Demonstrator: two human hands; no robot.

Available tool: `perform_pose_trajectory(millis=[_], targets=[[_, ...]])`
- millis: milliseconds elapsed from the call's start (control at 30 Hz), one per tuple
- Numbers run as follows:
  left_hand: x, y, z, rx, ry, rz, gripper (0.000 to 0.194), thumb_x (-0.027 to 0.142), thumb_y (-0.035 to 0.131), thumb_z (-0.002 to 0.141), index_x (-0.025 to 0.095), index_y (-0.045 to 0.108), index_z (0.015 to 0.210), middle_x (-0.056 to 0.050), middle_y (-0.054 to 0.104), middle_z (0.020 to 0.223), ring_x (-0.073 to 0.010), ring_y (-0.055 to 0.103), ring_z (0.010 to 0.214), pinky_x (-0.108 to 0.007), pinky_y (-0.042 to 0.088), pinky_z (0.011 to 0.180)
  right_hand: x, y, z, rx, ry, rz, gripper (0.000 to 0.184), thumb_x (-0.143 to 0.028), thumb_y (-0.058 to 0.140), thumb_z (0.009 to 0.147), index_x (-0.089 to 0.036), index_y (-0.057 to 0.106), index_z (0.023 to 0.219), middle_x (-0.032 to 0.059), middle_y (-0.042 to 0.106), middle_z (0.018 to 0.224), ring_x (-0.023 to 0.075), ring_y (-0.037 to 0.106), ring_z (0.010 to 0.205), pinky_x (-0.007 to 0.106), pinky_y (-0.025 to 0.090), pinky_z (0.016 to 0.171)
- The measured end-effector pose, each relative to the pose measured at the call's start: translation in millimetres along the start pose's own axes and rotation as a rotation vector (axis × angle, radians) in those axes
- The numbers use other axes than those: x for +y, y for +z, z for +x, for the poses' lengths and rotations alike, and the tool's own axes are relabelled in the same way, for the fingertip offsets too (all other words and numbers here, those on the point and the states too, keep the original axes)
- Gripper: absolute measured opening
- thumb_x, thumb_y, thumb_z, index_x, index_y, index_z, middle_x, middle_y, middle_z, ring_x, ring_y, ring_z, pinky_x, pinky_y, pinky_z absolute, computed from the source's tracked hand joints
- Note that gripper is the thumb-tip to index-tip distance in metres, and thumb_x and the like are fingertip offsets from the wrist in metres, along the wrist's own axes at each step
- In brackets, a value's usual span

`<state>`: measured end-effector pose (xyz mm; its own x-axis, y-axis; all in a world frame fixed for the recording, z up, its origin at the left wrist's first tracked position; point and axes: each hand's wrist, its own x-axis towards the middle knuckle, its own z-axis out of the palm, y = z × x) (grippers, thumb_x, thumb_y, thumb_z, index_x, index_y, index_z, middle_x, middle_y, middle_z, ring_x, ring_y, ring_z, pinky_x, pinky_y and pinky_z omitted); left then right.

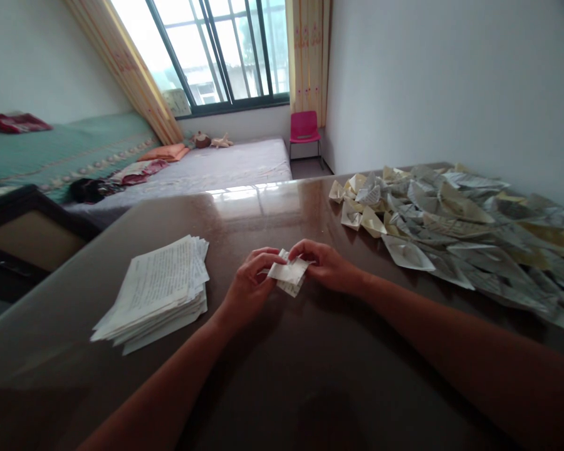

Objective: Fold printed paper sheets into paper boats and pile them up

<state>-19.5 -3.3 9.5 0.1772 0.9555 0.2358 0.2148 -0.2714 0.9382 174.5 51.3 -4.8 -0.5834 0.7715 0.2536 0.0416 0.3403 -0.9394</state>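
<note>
A small folded piece of printed paper point(289, 274) is held just above the dark brown table point(272, 363). My left hand point(251, 283) pinches its left side with curled fingers. My right hand point(326, 264) pinches its right side, fingers closed over the top edge. A stack of flat printed sheets point(157, 291) lies to the left of my left hand. A heap of folded paper boats point(455, 219) covers the table to the right of my right hand.
Beyond the table's far edge stand two beds point(216, 166), a pink chair point(304, 128) and a window with curtains point(216, 50). A dark cabinet point(23, 238) stands at the left. A white wall runs along the right.
</note>
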Motion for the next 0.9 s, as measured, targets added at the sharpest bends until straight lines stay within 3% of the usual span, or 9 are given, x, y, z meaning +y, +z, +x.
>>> perform_pose_trajectory(millis=[133,300,400,567,700,800,900], targets=[[0.9,-2.1,0.5,-0.121,-0.138,-0.196,0.032,0.024,0.073,0.071,0.017,0.065,0.101,-0.01,0.062,0.117,-0.0216,0.061,0.1,-0.029,0.05,0.082,3.1,-6.0,1.0,-0.017,0.01,-0.076,0.027,-0.01,0.053,0.074,-0.015,0.06,0.099,0.0045,0.065,0.091,0.0143,0.061,0.08,0.027,0.049,0.072],[-0.6,1.6,-0.6,-0.029,-0.252,-0.353,0.036,0.034,0.072,0.075,0.014,0.064,0.104,-0.007,0.068,0.098,-0.019,0.063,0.087,-0.028,0.051,0.077,7.7,-4.8,1.4,-0.003,-0.003,-0.103,0.024,-0.014,0.057,0.077,-0.016,0.061,0.101,0.005,0.066,0.096,0.016,0.063,0.086,0.028,0.05,0.076],[0.6,3.3,-1.1,-0.018,-0.276,-0.43,0.036,0.041,0.065,0.081,0.013,0.064,0.103,-0.008,0.068,0.097,-0.0182,0.064,0.084,-0.028,0.051,0.075,8.5,-3.3,1.4,0.003,-0.034,-0.134,0.025,-0.012,0.054,0.078,-0.016,0.061,0.101,0.0054,0.066,0.098,0.0161,0.063,0.088,0.029,0.05,0.078],[-1.6,4.6,0.1,0.049,-0.31,-0.318,0.036,0.036,0.074,0.074,0.013,0.062,0.099,-0.005,0.07,0.08,-0.0132,0.062,0.068,-0.022,0.047,0.063,7.2,-1.8,-0.1,-0.02,-0.037,-0.097,0.029,-0.009,0.052,0.076,-0.018,0.061,0.101,0.0051,0.066,0.102,0.0158,0.062,0.09,0.029,0.05,0.077],[-8.8,4.5,3.3,0.103,-0.232,-0.192,0.029,0.029,0.077,0.07,0.013,0.06,0.087,-0.002,0.068,0.072,-0.011,0.06,0.064,-0.02,0.045,0.058,2.2,-3.5,-0.5,-0.103,0.008,0.06,0.034,-0.009,0.052,0.074,-0.018,0.057,0.105,0.0047,0.065,0.101,0.0148,0.061,0.087,0.027,0.049,0.074],[-10.7,4.8,3.8,0.103,-0.174,-0.125,0.025,0.027,0.074,0.072,0.015,0.057,0.085,-0.001,0.066,0.074,-0.0117,0.062,0.068,-0.021,0.047,0.06,-2.7,-4.2,1.0,-0.029,0.07,0.191,0.032,-0.014,0.05,0.078,-0.019,0.052,0.11,0.0056,0.066,0.105,0.0138,0.062,0.085,0.027,0.049,0.072],[-9.4,6.5,2.3,0.076,-0.163,-0.091,0.025,0.027,0.074,0.073,0.016,0.056,0.085,0.0,0.065,0.075,-0.0122,0.062,0.069,-0.022,0.049,0.061,-4.3,-0.9,2.2,0.025,0.102,0.039,0.022,-0.029,0.053,0.086,-0.017,0.059,0.103,0.0053,0.067,0.093,0.0133,0.06,0.076,0.024,0.046,0.064]])
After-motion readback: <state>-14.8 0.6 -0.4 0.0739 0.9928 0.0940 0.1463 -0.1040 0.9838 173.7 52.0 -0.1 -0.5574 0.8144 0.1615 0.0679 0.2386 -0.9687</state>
